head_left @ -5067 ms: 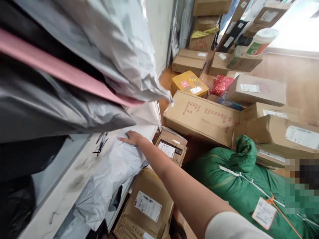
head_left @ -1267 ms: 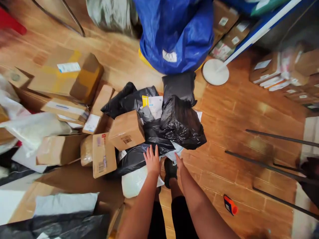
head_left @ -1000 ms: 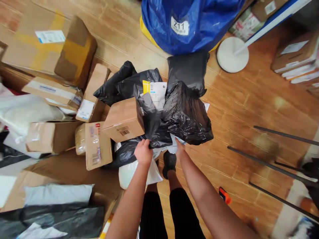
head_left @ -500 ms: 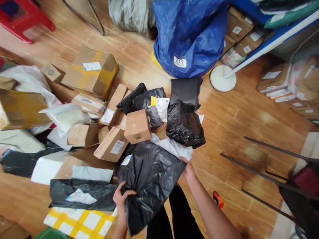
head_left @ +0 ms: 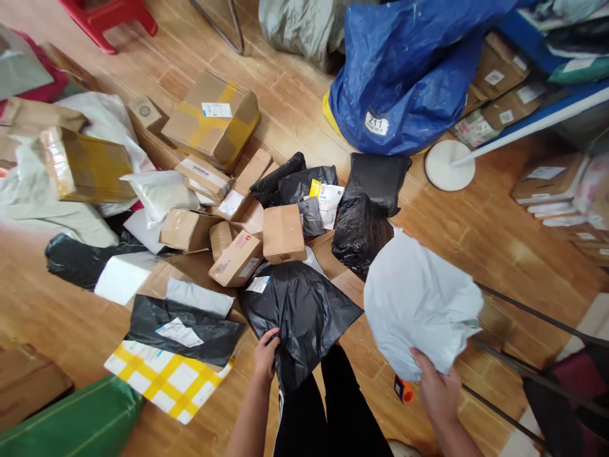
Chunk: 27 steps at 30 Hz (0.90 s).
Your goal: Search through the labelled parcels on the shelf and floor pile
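Note:
My left hand (head_left: pixel 266 355) grips the lower edge of a black plastic mailer bag (head_left: pixel 301 314) held up in front of my legs. My right hand (head_left: pixel 436 390) is closed on the bottom of a pale grey mailer bag (head_left: pixel 419 304), lifted to the right above the wooden floor. Just beyond the black bag lies a heap of parcels: a small brown box (head_left: pixel 283 233), another carton with a label (head_left: pixel 236 259), and crumpled black bags (head_left: pixel 359 231).
A big blue sack (head_left: pixel 404 70) tagged Z11 stands at the back. A taped carton (head_left: pixel 212 119), white bags and boxes spread to the left. A yellow-checked packet (head_left: pixel 166 377) and green sack (head_left: pixel 71 422) lie near left. Metal legs (head_left: pixel 533 317) and an orange tool (head_left: pixel 403 388) lie at right.
My right hand has pulled the pale grey mailer out of the heap and raised it to the right. My left hand keeps hold of the black bag. The view swung left.

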Each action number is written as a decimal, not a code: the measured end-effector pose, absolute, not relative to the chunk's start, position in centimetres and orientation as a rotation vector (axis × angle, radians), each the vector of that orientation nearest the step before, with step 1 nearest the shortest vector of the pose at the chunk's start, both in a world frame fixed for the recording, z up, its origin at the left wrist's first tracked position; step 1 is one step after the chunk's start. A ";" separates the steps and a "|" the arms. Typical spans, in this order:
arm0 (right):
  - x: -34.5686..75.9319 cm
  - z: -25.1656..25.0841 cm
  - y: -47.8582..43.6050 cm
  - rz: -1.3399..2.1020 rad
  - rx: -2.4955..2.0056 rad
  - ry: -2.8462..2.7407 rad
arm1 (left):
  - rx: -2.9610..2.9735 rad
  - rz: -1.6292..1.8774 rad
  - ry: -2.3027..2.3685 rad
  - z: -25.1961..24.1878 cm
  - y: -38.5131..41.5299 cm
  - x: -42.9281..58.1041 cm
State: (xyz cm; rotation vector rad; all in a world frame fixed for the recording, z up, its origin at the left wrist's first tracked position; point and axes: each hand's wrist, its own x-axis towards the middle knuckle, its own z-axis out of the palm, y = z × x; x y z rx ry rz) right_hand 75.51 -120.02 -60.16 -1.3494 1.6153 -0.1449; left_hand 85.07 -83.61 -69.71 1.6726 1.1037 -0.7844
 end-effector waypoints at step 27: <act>83.1 -68.5 -106.2 0.222 -2.388 -0.160 | 3.162 -0.527 0.161 -62.1 -74.2 99.8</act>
